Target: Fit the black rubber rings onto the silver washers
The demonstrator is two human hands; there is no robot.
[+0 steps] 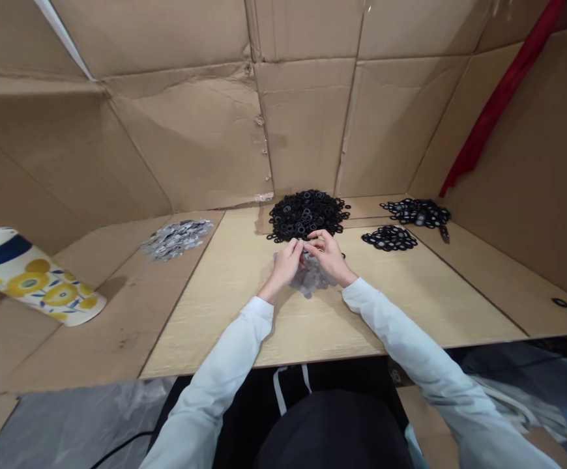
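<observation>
The left hand (286, 262) and right hand (328, 255) curl closed, their fingertips meeting in a pinch on something too small to make out, above a loose heap of flat grey washers (307, 277) on the pale wood-grain counter (215, 326). Just beyond the hands rises a mound of matte black rubber rings (305, 215); further right lie smaller black heaps (389, 238), and well left, a scatter of silvery discs (176, 239).

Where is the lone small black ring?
In the head view, the small black ring lies far right on brown cardboard, right of the light wooden board.
</observation>
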